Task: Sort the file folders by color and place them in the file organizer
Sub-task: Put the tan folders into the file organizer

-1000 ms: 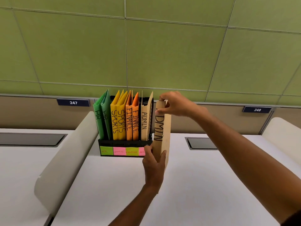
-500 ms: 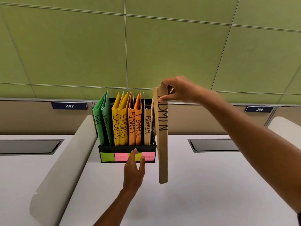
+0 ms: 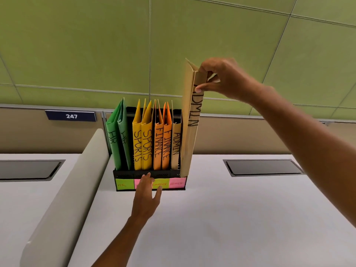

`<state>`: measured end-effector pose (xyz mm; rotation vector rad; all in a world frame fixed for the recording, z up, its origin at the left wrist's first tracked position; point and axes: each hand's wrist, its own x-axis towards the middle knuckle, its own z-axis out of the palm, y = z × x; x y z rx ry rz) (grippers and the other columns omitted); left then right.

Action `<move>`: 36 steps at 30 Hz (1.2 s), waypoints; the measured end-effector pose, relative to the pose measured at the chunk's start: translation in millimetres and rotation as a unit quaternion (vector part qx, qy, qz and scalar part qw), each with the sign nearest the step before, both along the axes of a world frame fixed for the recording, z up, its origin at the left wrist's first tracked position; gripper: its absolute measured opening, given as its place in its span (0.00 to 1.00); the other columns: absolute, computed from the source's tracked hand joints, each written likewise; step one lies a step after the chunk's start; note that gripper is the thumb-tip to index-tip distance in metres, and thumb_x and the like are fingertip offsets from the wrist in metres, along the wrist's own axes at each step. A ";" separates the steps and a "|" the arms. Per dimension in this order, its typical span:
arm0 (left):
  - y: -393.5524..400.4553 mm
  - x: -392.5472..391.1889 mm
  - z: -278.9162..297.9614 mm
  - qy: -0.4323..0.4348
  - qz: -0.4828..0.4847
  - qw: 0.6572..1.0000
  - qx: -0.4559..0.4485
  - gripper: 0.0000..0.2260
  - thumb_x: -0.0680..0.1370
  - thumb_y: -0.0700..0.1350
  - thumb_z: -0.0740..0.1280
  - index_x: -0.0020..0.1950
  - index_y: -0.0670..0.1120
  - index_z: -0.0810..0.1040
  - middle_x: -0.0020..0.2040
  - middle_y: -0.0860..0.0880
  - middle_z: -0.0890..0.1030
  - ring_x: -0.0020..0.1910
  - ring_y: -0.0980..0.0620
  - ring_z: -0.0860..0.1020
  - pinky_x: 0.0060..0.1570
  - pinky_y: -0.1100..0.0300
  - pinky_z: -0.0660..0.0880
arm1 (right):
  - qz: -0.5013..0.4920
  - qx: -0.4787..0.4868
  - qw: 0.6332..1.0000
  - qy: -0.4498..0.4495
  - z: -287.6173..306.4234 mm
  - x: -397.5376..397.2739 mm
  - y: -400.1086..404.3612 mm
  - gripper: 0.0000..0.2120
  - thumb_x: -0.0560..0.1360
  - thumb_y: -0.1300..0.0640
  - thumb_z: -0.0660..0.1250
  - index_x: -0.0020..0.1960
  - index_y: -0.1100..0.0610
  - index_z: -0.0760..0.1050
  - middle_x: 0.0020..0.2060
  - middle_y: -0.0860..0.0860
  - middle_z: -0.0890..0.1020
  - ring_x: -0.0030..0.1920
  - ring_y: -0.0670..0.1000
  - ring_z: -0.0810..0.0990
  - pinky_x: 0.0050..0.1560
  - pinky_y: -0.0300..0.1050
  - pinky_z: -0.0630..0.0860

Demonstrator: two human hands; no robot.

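Now tan ADMIN folder (image 3: 189,132) in R hand (image 3: 223,78)

An office. Behind the white desk (image 3: 231,218) runs a green partition (image 3: 96,45). Below it hangs a plate numbered 247 (image 3: 71,116).

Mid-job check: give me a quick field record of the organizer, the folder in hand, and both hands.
organizer: black file organizer on white desk, sticky labels on its front
filed: two green HR folders, two yellow SPORTS folders, two orange FINANCE folders, one tan ADMIN folder
in hand: second tan ADMIN folder, upright, lower end at the organizer's right end
right hand: pinches that folder's top
left hand: fingers straight, against organizer front
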<state>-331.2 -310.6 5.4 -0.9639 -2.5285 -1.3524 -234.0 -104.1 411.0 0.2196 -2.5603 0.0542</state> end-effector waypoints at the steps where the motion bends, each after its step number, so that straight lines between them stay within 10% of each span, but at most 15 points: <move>1: 1.9 -3.3 -0.6 0.018 -0.004 1.000 -0.006 0.21 0.78 0.48 0.66 0.68 0.41 0.71 0.72 0.44 0.70 0.75 0.45 0.62 0.71 0.46 0.65 | 0.003 0.005 1.000 0.005 -3.8 -4.0 2.3 0.12 0.70 0.56 0.74 0.47 0.64 0.77 0.43 0.55 0.80 0.43 0.52 0.82 0.46 0.48 0.82; 10: 14.2 -37.3 -7.0 0.092 -0.044 0.991 -0.081 0.25 0.77 0.53 0.61 0.70 0.42 0.71 0.76 0.46 0.65 0.77 0.48 0.57 0.73 0.49 0.50 | -0.002 0.029 0.997 0.072 -61.9 -23.5 29.9 0.12 0.70 0.61 0.75 0.46 0.66 0.76 0.42 0.57 0.77 0.40 0.51 0.78 0.43 0.47 0.81; 24: 9.9 -51.1 -29.4 0.087 -0.068 0.977 -0.182 0.32 0.77 0.57 0.55 0.76 0.40 0.63 0.77 0.45 0.61 0.77 0.44 0.56 0.71 0.38 0.60 | -0.041 -0.009 0.999 -0.016 -185.9 -42.8 50.3 0.10 0.69 0.62 0.75 0.43 0.64 0.74 0.41 0.59 0.78 0.36 0.58 0.77 0.34 0.50 0.77; 36: 9.8 -26.3 -18.0 0.080 -0.045 0.967 -0.239 0.38 0.76 0.67 0.49 0.78 0.43 0.58 0.80 0.47 0.52 0.79 0.47 0.47 0.74 0.43 0.51 | -0.154 -0.044 0.987 -0.009 -223.5 -21.2 27.3 0.30 0.76 0.59 0.68 0.74 0.63 0.62 0.74 0.57 0.64 0.69 0.56 0.70 0.63 0.50 0.73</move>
